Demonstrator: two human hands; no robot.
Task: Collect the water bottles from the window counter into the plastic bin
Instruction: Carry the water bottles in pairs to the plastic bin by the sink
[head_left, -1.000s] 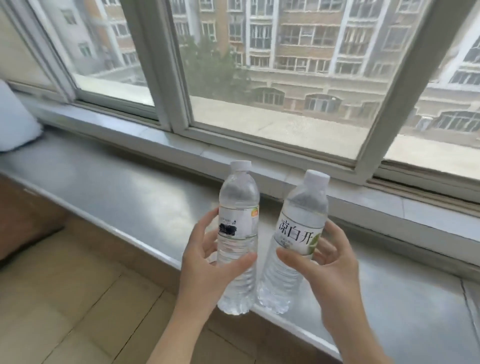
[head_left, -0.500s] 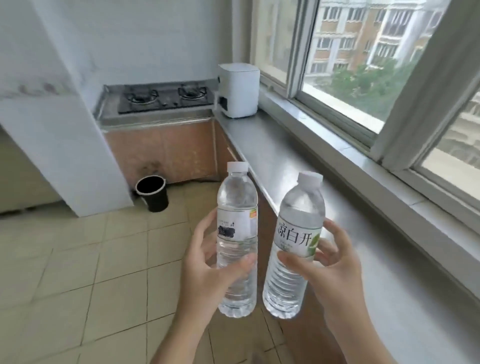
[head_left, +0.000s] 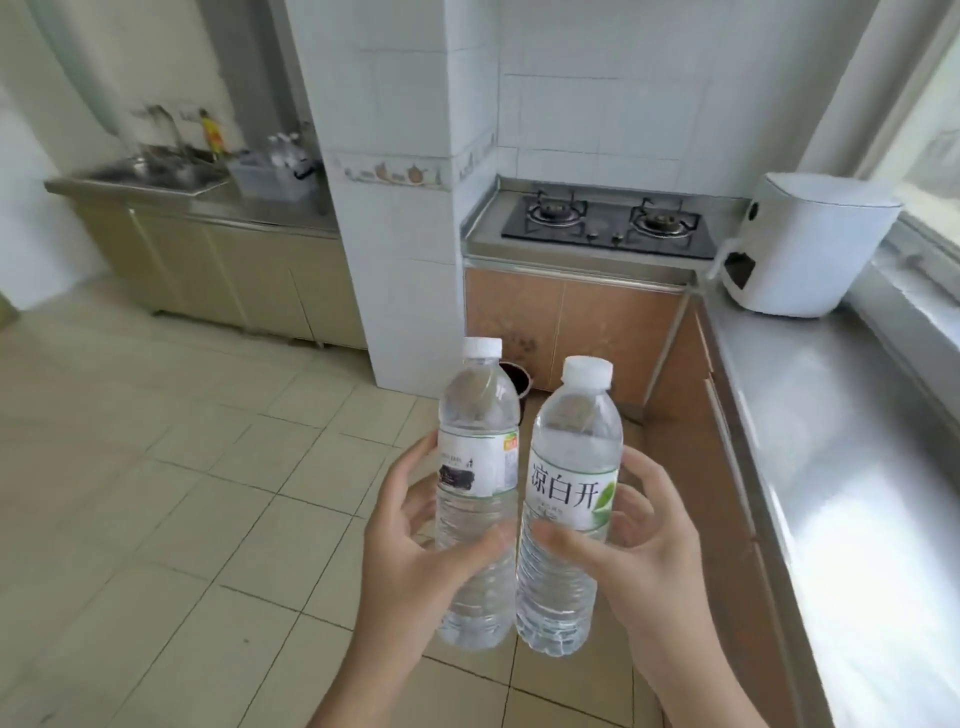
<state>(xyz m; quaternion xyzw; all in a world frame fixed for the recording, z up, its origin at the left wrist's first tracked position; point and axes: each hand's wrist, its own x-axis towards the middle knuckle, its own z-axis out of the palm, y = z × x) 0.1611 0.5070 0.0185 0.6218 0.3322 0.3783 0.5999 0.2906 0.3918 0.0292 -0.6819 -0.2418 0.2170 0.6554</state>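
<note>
Bottles of clear plastic with white caps stand upright side by side above the tiled floor (head_left: 156, 519), nearly touching. The left hand (head_left: 415, 561) grips the clear water bottle with the white-and-black label (head_left: 475, 467); the right hand (head_left: 644, 561) grips the clear water bottle with the green-lettered label (head_left: 571, 499). The steel window counter (head_left: 831, 441) runs along the right, carrying a white appliance (head_left: 810, 249). A translucent plastic bin (head_left: 270, 179) sits far off on the sink counter (head_left: 249, 208).

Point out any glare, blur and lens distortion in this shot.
Head view: daylight glares off the steel counter at right; the far sink and bin are soft; wide-angle lens bows the wall edges; both bottles, left and right, are sharp.
</note>
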